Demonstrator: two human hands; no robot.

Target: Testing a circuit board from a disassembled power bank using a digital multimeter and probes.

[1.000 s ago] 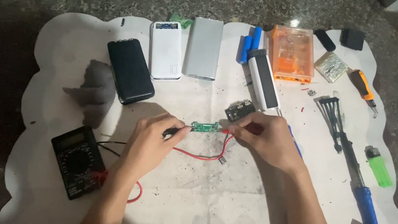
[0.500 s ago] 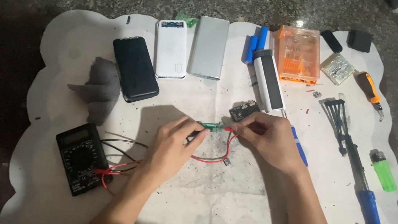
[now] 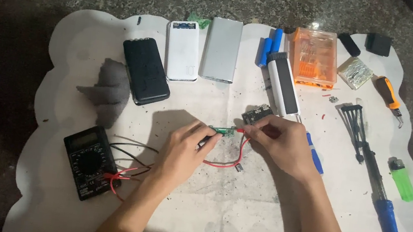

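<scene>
My left hand [image 3: 182,150] pinches a black probe tip against the left end of a small green circuit board [image 3: 222,130] lying on the white mat. My right hand [image 3: 281,143] grips a red probe at the board's right end. A red wire [image 3: 221,163] loops below the board to a tiny component. A black multimeter [image 3: 87,160] lies at the lower left, its red and black leads running toward my hands. A second dark circuit board [image 3: 255,113] sits just above my right hand.
Black [image 3: 145,70], white [image 3: 182,50] and silver power banks [image 3: 221,49] line the back. Blue cells [image 3: 269,46], an orange screwdriver case [image 3: 314,57], a white-black case [image 3: 283,83], a soldering iron [image 3: 372,173], a green lighter [image 3: 401,178], an orange-handled screwdriver [image 3: 389,94] and a grey cloth [image 3: 106,94] lie around.
The view has shifted slightly. Both hands stay on the green board with the probes; their positions have barely changed.
</scene>
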